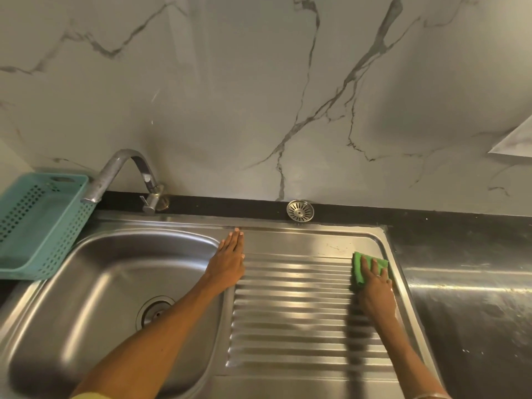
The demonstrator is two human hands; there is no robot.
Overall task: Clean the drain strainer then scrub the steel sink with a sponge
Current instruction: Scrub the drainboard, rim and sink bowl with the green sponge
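Right grip [374, 276] presses flat on the sponge [358, 267], half hiding it; left grip [229, 259] lies open beside the sink [109, 283] basin.

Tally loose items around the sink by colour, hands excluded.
Green: 1, sponge under the right hand
Teal: 1, basket
Steel: 1, drain strainer on the back ledge
Total: 3
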